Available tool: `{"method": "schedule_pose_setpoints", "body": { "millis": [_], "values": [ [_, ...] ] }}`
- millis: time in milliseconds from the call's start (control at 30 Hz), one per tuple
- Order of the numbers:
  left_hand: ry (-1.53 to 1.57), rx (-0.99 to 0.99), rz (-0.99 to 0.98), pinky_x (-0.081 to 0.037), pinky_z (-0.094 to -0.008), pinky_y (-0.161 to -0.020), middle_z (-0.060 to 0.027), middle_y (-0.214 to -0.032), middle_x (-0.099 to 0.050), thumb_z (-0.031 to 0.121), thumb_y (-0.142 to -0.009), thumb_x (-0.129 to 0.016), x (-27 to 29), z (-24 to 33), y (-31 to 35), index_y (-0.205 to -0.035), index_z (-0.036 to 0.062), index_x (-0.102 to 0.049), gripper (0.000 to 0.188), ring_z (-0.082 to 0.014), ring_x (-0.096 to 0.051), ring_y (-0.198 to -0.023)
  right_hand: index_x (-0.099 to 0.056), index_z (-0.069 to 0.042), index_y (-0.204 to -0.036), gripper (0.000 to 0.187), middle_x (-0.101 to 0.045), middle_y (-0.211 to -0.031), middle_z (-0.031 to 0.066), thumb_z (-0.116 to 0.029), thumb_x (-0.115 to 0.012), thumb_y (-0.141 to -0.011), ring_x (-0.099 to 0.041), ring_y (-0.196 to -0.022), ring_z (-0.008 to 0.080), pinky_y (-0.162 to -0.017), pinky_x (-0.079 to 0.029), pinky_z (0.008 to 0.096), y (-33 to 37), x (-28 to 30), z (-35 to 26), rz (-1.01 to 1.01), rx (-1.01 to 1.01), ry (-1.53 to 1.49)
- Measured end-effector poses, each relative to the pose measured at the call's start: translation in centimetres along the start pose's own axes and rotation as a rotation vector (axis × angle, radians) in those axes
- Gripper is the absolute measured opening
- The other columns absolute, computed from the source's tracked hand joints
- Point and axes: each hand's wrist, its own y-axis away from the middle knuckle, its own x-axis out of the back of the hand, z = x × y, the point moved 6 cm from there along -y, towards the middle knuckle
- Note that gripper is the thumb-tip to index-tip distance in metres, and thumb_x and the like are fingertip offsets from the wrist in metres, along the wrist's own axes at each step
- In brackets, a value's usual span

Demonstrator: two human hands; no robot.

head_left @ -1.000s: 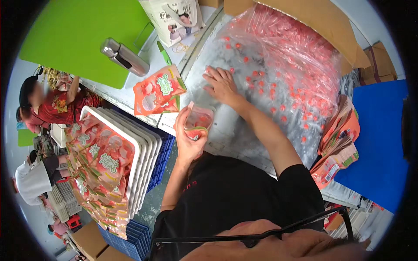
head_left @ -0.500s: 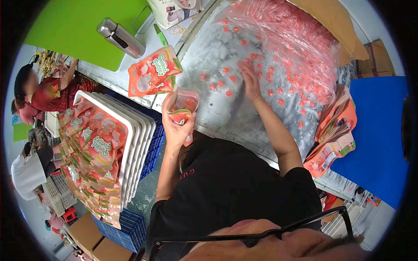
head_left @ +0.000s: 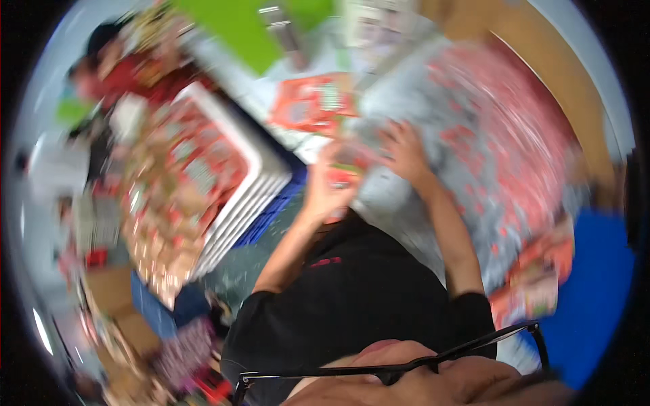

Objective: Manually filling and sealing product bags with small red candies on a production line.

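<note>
Head view, blurred: right hand (head_left: 405, 150) has drawn back from the clear bag (head_left: 487, 135) at 1 o'clock to the small pouch (head_left: 342, 172) grasped by left hand (head_left: 323, 193); right grip indeterminate.

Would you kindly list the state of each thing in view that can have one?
Small clear pouch with red and green contents: held up in the left hand.
Right hand: at the pouch's side; contact blurred.
Big clear plastic bag of small red pieces: lying open-looking, full.
White trays: stacked, loaded with red packets.
</note>
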Motion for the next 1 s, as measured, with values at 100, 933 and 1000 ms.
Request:
{"method": "schedule_pose_setpoints", "body": {
  "millis": [100,933,1000],
  "values": [
    [-0.042,-0.139,0.004,-0.041,-0.0428,-0.113,-0.0168,-0.14,-0.057,0.008,-0.075,-0.078,-0.5,1.2,-0.8,-0.142,0.0038,-0.052,0.072,-0.0272,-0.053,-0.131,-0.066,-0.011,-0.127,0.054,-0.058,-0.136,0.0134,-0.025,-0.074,-0.076,-0.051,-0.125,0.0397,-0.109,-0.039,0.0563,0.0,-1.6,2.2,0.147,0.073,-0.016],
    [-0.126,-0.146,0.015,-0.039,-0.048,-0.113,-0.0191,-0.141,-0.042,0.009,-0.067,-0.086,-5.5,2.5,0.0,-0.151,0.0136,-0.044,0.094,-0.0395,-0.044,-0.135,-0.066,0.001,-0.114,0.019,-0.063,-0.118,0.0103,-0.013,-0.06,-0.103,-0.061,-0.107,0.0209,-0.092,-0.05,0.0355,1.6,9.9,-3.1,0.449,-0.136,-0.827],
    [-0.099,-0.131,0.043,-0.038,-0.048,-0.113,-0.0196,-0.141,-0.042,0.009,-0.066,-0.087,-5.6,2.3,-0.1,-0.15,0.0129,-0.044,0.094,-0.0399,-0.044,-0.135,-0.065,0.001,-0.118,0.021,-0.06,-0.123,0.0122,-0.012,-0.059,-0.104,-0.06,-0.112,0.0231,-0.095,-0.049,0.0373,1.9,10.0,-4.3,0.336,-0.055,-0.884]
  ]
}}
